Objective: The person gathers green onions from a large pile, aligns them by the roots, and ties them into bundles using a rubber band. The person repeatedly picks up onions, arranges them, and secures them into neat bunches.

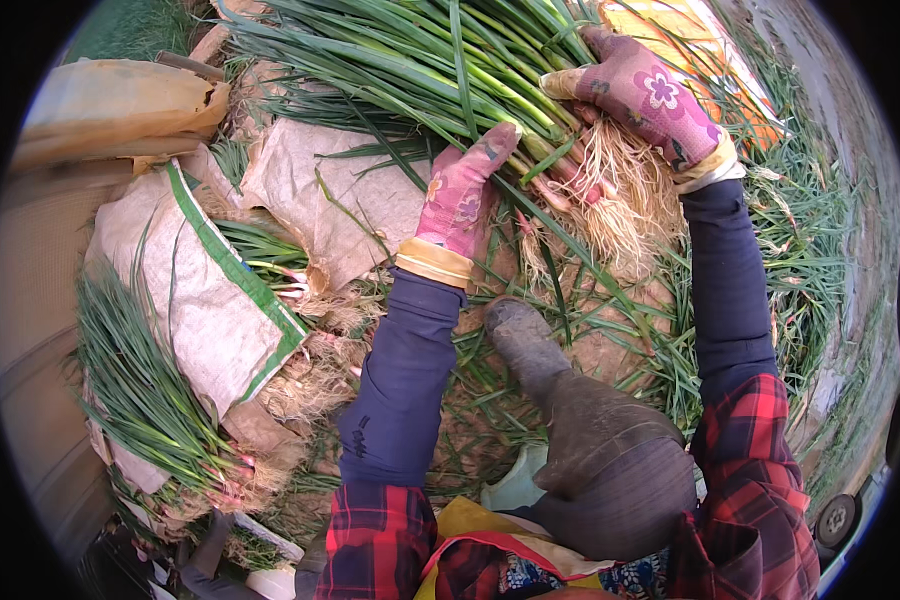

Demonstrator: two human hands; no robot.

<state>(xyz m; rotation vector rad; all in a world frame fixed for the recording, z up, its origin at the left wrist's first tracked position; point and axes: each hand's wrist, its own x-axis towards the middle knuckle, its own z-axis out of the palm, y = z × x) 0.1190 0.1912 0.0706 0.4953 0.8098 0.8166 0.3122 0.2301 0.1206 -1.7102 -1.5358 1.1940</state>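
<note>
A large bunch of green onions (495, 82) lies across the top of the head view, leaves to the left, pale roots hanging at the right. My left hand (469, 184), in a pink flowered glove, is closed around the near side of the bunch at the stems. My right hand (641, 94), gloved alike, grips the far side just above the roots, its thumb across the stems. The palms and some fingers are hidden by the gloves' backs and the leaves.
White woven sacks (195, 277) with a green edge cover more onions (150, 390) at the left. An orange and white sack (705, 60) lies at the upper right. Loose onion leaves (802, 247) spread along the right. My boot (525, 337) stands on the littered ground. A vehicle wheel (836, 520) shows at the lower right.
</note>
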